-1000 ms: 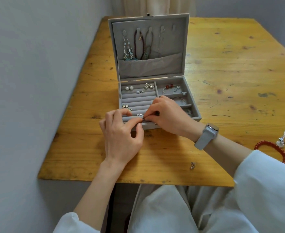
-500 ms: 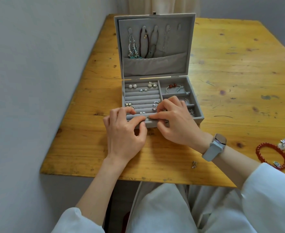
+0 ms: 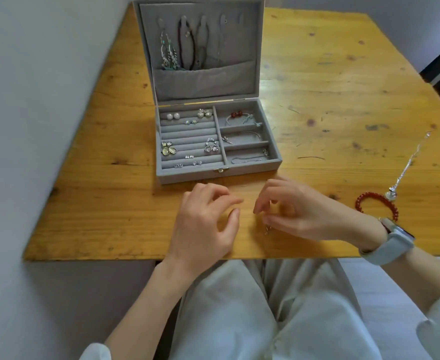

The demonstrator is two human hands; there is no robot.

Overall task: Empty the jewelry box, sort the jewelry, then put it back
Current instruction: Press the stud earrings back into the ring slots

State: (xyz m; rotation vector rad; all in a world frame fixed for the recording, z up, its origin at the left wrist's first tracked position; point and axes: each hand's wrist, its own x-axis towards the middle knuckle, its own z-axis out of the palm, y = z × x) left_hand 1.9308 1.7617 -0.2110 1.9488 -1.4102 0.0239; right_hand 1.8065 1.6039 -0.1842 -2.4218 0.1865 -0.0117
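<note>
Stood open on the desk (image 3: pixel 317 74): grey jewelry box (image 3: pixel 278 162), necklaces (image 3: pixel 179 48) hung in the lid, earrings (image 3: pixel 173 116) across the ring rolls, bracelets (image 3: pixel 239 118) in three right-side slots. Left hand (image 3: pixel 205 224) loosely spread, holding nothing. Right hand (image 3: pixel 296 214) pinched a small earring (image 3: pixel 267 229). Red bead bracelet (image 3: pixel 376 205) lay apart

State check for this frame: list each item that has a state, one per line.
jewelry box: lid open, upright.
left hand: over the table, fingers loosely curled, holding nothing.
right hand: fingertips around a small earring on the table; grip unclear.
red bead bracelet: on the table, outside the box.
silver necklace: stretched out on the table.
</note>
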